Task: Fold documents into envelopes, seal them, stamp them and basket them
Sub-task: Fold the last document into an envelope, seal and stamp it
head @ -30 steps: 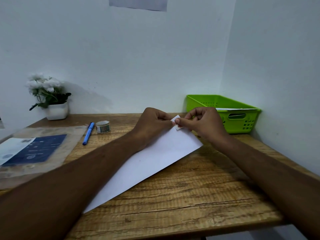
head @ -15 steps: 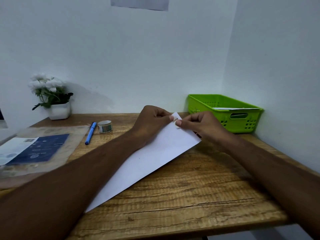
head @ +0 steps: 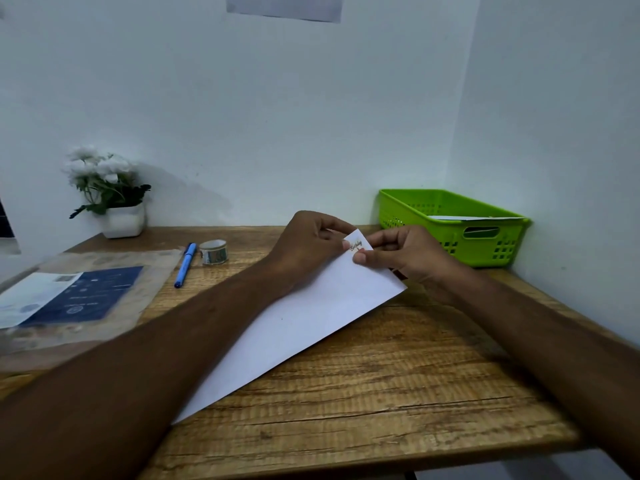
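A white envelope lies slanted across the wooden desk. On its far corner sits a small sticker stamp with dark lettering. My left hand has curled fingers at that corner and its fingertips touch the sticker's left edge. From the right, my right hand pinches the same corner, with the thumb lying on the envelope just below the sticker. A green plastic basket stands at the back right with a white envelope inside.
A roll of sticker tape and a blue pen lie left of my hands. Farther left is a clear sleeve with a blue and white sheet. A white flower pot stands in the back left corner. Walls close off the back and right.
Both hands have stayed at the envelope's far corner. The sticker, mostly covered by my fingers before, now shows flat on the corner with its lettering visible.
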